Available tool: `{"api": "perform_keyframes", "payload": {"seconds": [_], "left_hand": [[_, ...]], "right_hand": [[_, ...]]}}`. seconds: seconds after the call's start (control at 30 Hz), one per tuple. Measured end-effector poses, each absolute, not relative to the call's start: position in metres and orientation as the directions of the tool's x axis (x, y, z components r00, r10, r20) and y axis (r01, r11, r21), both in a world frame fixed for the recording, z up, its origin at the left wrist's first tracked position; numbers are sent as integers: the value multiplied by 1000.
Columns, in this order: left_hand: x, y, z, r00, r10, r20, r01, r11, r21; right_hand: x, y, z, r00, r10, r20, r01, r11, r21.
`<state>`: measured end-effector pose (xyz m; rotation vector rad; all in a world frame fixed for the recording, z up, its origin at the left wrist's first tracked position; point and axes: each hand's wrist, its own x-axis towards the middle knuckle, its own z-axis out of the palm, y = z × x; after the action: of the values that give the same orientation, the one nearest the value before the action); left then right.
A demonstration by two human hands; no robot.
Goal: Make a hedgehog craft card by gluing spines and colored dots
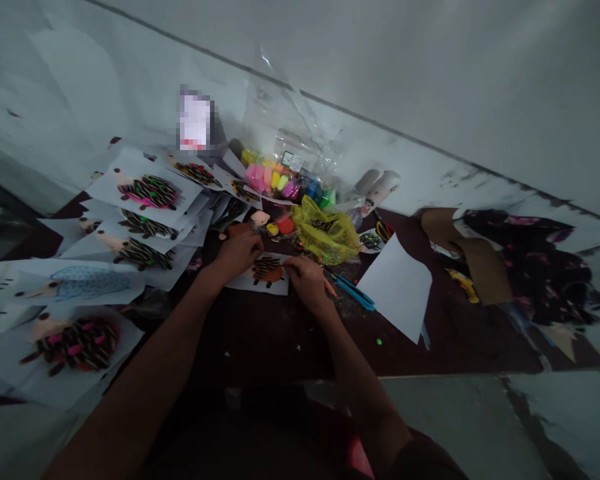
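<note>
A small white card (280,288) lies on the dark table in front of me, bearing a hedgehog figure (267,270) with an orange-brown body and dark striped seeds as spines. At its upper left, my left hand (240,253) is closed with curled fingers; what they hold, if anything, is hidden. My right hand (307,280) has its fingertips pinched together at the card's right edge, and I cannot make out anything between them. Just beyond the card sits an open yellow plastic bag (325,233) with seeds inside. Blue-handled scissors (353,291) and an orange pencil-like stick (330,287) lie beside my right hand.
Stacked sheets with hedgehog pictures (150,193) cover the left side. A clear bag of coloured clay (280,179) stands against the wall. To the right are a blank white sheet (397,287), a yellow cutter-like tool (463,285), brown cardboard (485,267) and dark flowered cloth (545,267).
</note>
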<state>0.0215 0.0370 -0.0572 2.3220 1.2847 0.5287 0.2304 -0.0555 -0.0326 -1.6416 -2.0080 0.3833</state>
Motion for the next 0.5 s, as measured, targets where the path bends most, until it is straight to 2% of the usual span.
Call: {"api": "perform_keyframes", "payload": {"seconds": [0.5], "left_hand": [[22,36,-55,501,857,124,685,-480,548]], "right_hand": [[221,-52,-18,-161,982,103,891,190,-413]]}}
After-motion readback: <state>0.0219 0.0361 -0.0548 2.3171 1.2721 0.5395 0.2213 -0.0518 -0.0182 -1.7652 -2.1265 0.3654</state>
